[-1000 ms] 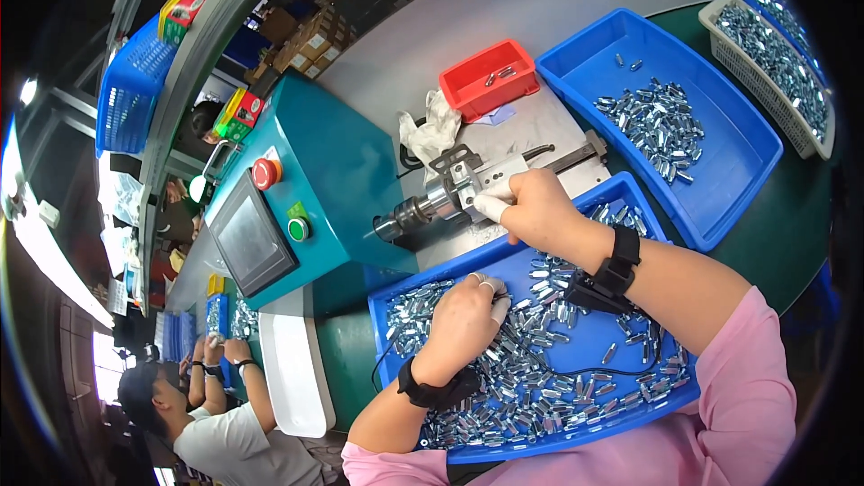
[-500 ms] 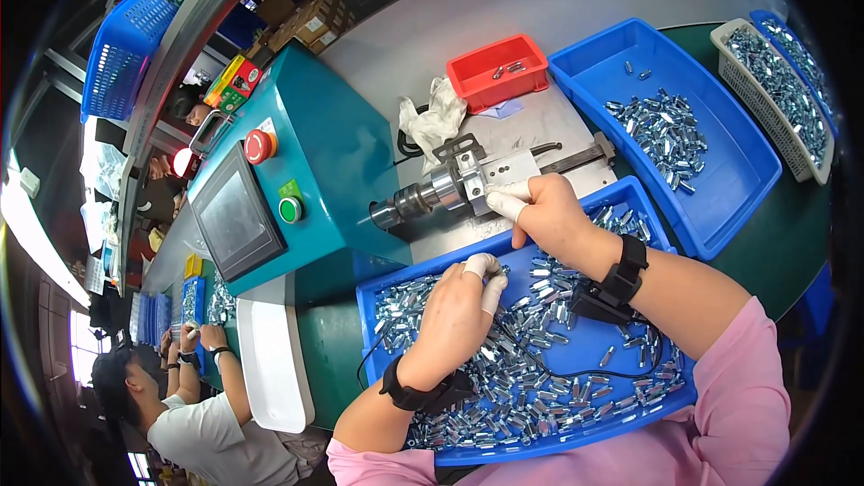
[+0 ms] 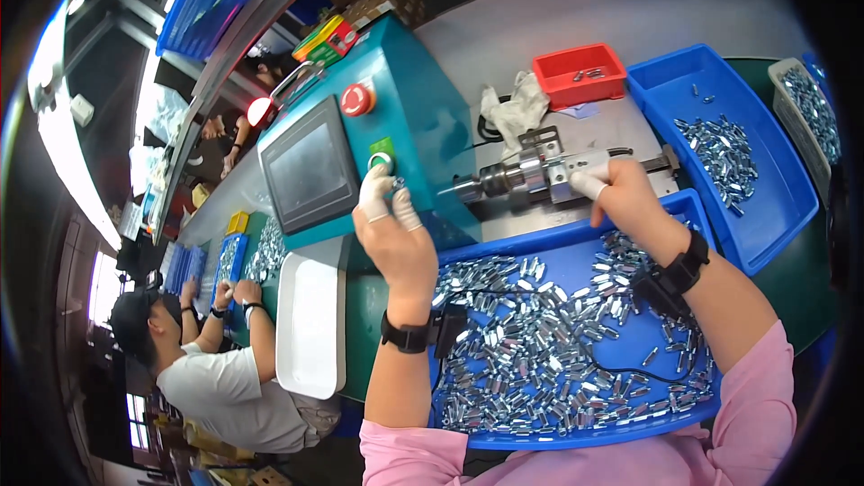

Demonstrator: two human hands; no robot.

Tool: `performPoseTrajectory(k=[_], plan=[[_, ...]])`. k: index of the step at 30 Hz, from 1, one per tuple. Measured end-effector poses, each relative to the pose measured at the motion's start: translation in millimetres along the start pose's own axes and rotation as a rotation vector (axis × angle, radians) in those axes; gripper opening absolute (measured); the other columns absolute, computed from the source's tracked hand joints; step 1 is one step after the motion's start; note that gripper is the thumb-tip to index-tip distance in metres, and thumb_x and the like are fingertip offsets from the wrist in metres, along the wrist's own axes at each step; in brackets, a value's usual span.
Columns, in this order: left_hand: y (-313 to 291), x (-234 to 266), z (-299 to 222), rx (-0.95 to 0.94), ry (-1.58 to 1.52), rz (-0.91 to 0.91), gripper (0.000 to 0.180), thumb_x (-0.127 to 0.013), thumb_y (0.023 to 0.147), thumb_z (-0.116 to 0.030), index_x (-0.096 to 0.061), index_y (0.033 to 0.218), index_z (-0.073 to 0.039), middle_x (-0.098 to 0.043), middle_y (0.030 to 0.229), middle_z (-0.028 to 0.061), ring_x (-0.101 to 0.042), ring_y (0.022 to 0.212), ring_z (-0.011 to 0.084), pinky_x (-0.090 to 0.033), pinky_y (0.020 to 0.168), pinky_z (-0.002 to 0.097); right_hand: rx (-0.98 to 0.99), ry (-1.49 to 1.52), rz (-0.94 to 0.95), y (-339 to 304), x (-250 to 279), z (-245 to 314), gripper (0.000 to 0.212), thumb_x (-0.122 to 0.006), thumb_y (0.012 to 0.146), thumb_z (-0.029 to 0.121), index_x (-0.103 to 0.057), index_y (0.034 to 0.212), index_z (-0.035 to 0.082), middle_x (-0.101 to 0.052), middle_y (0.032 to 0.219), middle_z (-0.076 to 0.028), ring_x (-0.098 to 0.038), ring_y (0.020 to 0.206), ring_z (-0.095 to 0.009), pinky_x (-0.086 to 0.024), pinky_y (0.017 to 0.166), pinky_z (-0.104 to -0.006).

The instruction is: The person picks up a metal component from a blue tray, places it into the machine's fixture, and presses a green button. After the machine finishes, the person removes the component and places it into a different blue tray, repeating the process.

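My left hand (image 3: pixel 396 238), with white finger covers, is raised to the teal machine (image 3: pixel 418 108). One fingertip touches the green push button (image 3: pixel 381 162), and a small shiny metal fitting (image 3: pixel 398 184) shows between its bent fingers. At the metal clamping fixture (image 3: pixel 543 176), my right hand (image 3: pixel 634 207) is closed, covered thumb and forefinger against the fixture's right side; what they grip is hidden. Below both hands lies a blue tray (image 3: pixel 576 265) with a great many silver hexagonal metal fittings (image 3: pixel 522 351).
A red bin (image 3: pixel 576 85) and a crumpled white glove (image 3: pixel 517 112) lie behind the fixture. Another blue tray (image 3: pixel 774 189) of fittings stands at right. Left are a screen (image 3: pixel 309 168), a red stop button (image 3: pixel 357 99), a white tray (image 3: pixel 310 328) and a co-worker (image 3: pixel 216 369). Cables cross the near tray.
My left hand has risen from the fittings in the tray to the green button, a fitting in its fingers. My right hand stays at the fixture. The whole view has shifted.
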State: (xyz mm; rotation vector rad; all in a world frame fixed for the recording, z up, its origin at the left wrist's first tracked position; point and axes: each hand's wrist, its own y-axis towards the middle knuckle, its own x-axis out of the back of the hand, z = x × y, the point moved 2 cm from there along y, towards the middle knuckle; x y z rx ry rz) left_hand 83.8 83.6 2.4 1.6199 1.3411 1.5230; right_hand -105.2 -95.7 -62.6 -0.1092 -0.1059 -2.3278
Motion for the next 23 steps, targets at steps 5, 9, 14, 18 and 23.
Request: performPoseTrajectory(k=[5,9,14,18,23], plan=[[-3,-6,19,0.073,-0.092,0.011,0.017,-0.052,0.091,-0.006,-0.051,0.107,0.0,-0.058,0.116,0.0164,-0.054,0.096,0.0321,-0.043,0.084,0.0394,0.019,-0.241,-0.149,13,10,17,0.034,-0.063,0.086,0.026,-0.065,0.068,-0.003,-0.055,0.05,-0.004,-0.054,0.044,-0.011,-0.04,0.045,-0.0263],[-8,-10,26,0.036,-0.219,-0.09,0.016,-0.053,0.09,-0.007,-0.051,0.105,-0.002,-0.058,0.118,0.0147,-0.054,0.091,0.0311,-0.041,0.081,0.04,-0.15,-0.631,-0.102,31,6,58,0.04,-0.064,0.083,0.034,-0.065,0.067,-0.002,-0.059,0.056,-0.008,-0.058,0.046,-0.015,-0.045,0.049,-0.0282],[-13,-9,20,0.014,-0.12,-0.072,0.017,-0.054,0.09,-0.009,-0.051,0.106,-0.004,-0.058,0.12,0.0112,-0.054,0.088,0.0288,-0.04,0.08,0.039,-0.12,-1.215,0.055,51,-14,70,0.042,-0.065,0.078,0.043,-0.067,0.07,0.001,-0.065,0.07,-0.014,-0.064,0.056,-0.022,-0.051,0.056,-0.0338],[-14,-6,17,0.013,-0.093,-0.044,0.017,-0.052,0.091,-0.007,-0.05,0.108,-0.003,-0.057,0.121,0.0124,-0.054,0.09,0.0267,-0.042,0.08,0.0364,0.061,-1.342,-0.107,52,-12,78,0.036,-0.067,0.075,0.039,-0.068,0.07,0.004,-0.067,0.073,-0.013,-0.066,0.065,-0.026,-0.052,0.062,-0.0371],[-13,-5,19,-0.003,-0.06,-0.016,0.017,-0.051,0.092,-0.007,-0.05,0.109,-0.003,-0.056,0.124,0.0145,-0.054,0.093,0.0265,-0.042,0.083,0.0365,0.233,-1.25,-0.414,35,-12,76,0.033,-0.067,0.075,0.04,-0.071,0.074,0.007,-0.068,0.072,-0.011,-0.068,0.073,-0.027,-0.053,0.065,-0.0366]])
